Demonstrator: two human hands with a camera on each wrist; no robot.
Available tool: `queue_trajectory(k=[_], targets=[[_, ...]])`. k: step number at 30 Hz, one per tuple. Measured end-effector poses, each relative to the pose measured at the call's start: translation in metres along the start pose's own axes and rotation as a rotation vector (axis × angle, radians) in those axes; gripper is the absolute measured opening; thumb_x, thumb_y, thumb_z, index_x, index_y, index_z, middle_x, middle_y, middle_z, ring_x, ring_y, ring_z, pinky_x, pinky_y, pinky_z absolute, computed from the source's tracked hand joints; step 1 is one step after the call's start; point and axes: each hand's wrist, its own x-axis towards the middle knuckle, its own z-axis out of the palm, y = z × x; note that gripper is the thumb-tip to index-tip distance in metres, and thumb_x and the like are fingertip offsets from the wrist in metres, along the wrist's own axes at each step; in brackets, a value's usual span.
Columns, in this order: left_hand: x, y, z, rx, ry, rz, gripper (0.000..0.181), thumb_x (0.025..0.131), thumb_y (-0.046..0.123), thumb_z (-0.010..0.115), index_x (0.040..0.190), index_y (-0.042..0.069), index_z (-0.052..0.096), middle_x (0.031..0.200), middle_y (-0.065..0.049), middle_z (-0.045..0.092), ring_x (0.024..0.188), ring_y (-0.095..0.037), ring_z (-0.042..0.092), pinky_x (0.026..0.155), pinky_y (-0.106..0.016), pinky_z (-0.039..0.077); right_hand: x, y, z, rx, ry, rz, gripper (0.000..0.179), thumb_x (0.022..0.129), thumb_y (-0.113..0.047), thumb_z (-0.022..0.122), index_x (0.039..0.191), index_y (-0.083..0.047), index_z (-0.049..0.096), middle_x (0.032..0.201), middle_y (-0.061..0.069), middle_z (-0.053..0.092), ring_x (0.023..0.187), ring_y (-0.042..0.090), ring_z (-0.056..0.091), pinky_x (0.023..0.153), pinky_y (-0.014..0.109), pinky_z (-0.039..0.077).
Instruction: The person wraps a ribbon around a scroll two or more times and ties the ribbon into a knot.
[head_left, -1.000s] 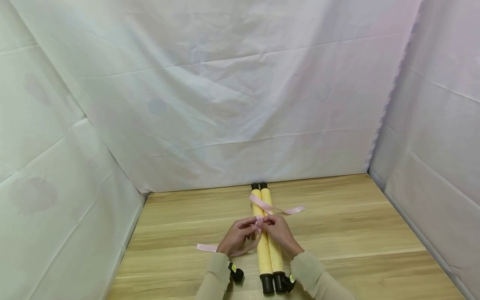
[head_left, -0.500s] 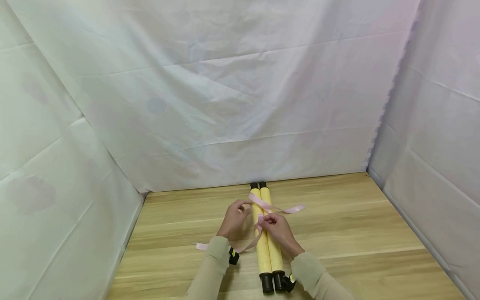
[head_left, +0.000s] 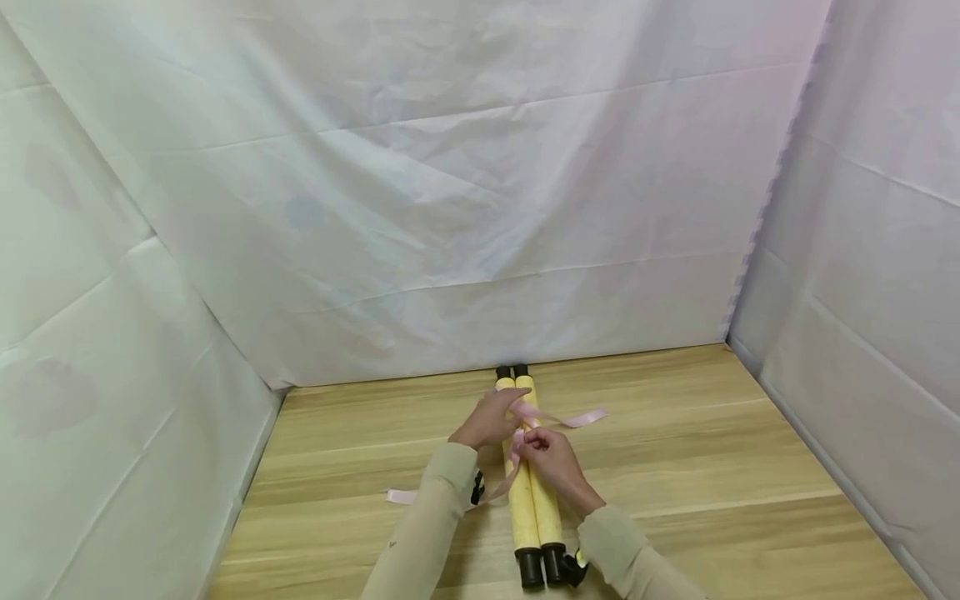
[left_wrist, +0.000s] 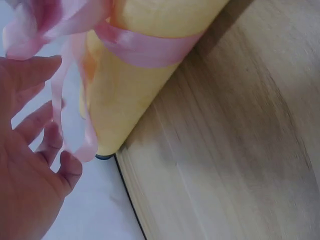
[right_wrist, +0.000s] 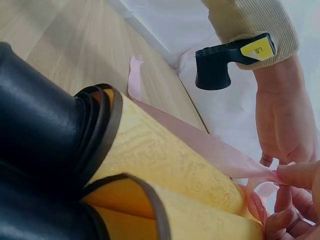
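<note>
Two yellow rolled scrolls (head_left: 536, 508) with black ends lie side by side on the table. A pink ribbon (left_wrist: 150, 50) wraps round the yellow roll in the left wrist view. My right hand (head_left: 558, 462) pinches the ribbon (right_wrist: 210, 150) between thumb and fingers over the scrolls. My left hand (head_left: 491, 418) reaches across them just beyond the right, its fingers extended beside the ribbon's far strand. In the left wrist view, my left hand (left_wrist: 25, 150) has its fingers apart, with a hanging ribbon loop right at the fingertips.
One ribbon tail (head_left: 588, 418) trails right over the wooden table (head_left: 675, 467); another tail (head_left: 401, 497) lies to the left, partly behind my left sleeve (head_left: 423, 525). White cloth (head_left: 480, 208) encloses the back and sides. A black camera (right_wrist: 215, 67) sits on the left cuff.
My left hand has let go of the ribbon near the right hand, moved left, then forward and across the scrolls. My right hand keeps its pinch in nearly the same place.
</note>
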Motion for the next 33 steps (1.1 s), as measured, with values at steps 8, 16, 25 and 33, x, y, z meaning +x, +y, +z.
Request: queue_trajectory(k=[8,16,25,33], targets=[[-0.008,-0.005,-0.001,0.008,0.049,-0.034,0.011,0.093,0.017,0.070,0.096,0.006,0.075,0.088,-0.005,0.071,0.076,-0.015,0.060,0.072,-0.028,0.049,-0.001,0.000,-0.001,0.046,0.000,0.020,0.013,0.090,-0.013,0.072,0.087,0.000,0.069,0.077,0.004,0.065,0.068,0.009,0.056,0.060,0.020,0.047],[-0.032,-0.018,-0.005,-0.390,0.155,-0.094,0.023,0.101,0.026,0.060,0.111,0.013,0.075,0.106,-0.011,0.073,0.087,-0.024,0.067,0.075,-0.030,0.054,-0.002,-0.003,0.000,0.081,0.031,0.055,0.012,0.090,-0.012,0.071,0.087,0.000,0.069,0.078,0.006,0.067,0.068,0.011,0.058,0.059,0.020,0.047],[-0.069,-0.018,-0.001,-0.617,0.242,-0.099,0.023,0.100,0.027,0.061,0.112,0.013,0.074,0.110,-0.008,0.072,0.091,-0.013,0.062,0.077,-0.026,0.048,-0.001,-0.008,0.001,0.066,0.061,0.105,0.016,0.091,-0.014,0.071,0.087,0.000,0.068,0.073,0.005,0.065,0.066,0.013,0.057,0.057,0.020,0.046],[-0.096,-0.006,0.009,-0.856,0.106,0.047,0.027,0.097,0.016,0.064,0.111,-0.007,0.069,0.117,-0.007,0.067,0.101,-0.010,0.058,0.083,-0.025,0.048,0.002,-0.008,-0.001,0.075,0.058,0.109,0.012,0.092,-0.008,0.066,0.090,0.004,0.068,0.076,0.006,0.068,0.067,0.010,0.060,0.060,0.021,0.049]])
